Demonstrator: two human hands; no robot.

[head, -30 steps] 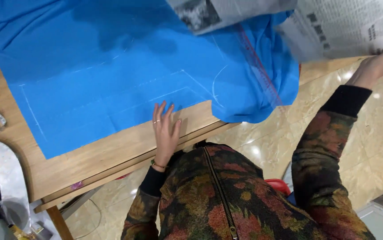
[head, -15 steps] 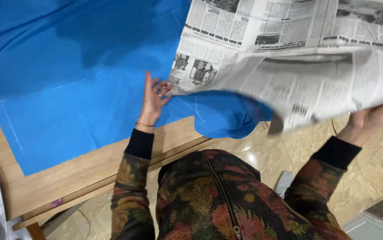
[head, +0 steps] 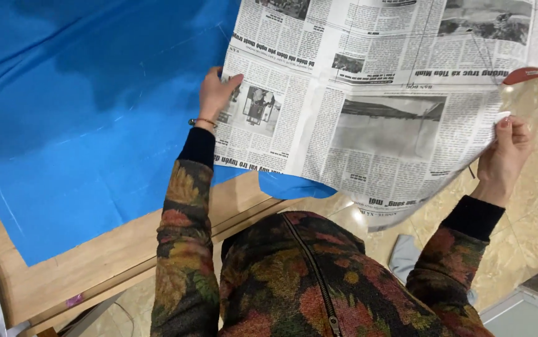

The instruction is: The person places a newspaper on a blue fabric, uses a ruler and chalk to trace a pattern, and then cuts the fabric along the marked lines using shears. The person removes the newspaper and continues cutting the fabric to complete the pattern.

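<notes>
The left hand pinches the near left edge of a large newspaper sheet, thumb on top and fingers tucked beneath, while the right hand clamps the sheet's right edge between thumb and fingertips out past the table, over the tiled floor. Between the two grips the paper hangs spread and slightly bowed above the blue fabric, which lies flat on the wooden table with pale chalk lines drawn on it. Held only by two thin edges, the paper could tear at either pinch if the hands pull apart too hard. Its lower edge sags close to the fabric's hanging corner; dragging there might shift the cloth and throw the chalk marks out of line, or smudge them. Whether the sheet is a single layer or folded is hard to tell from this angle.
</notes>
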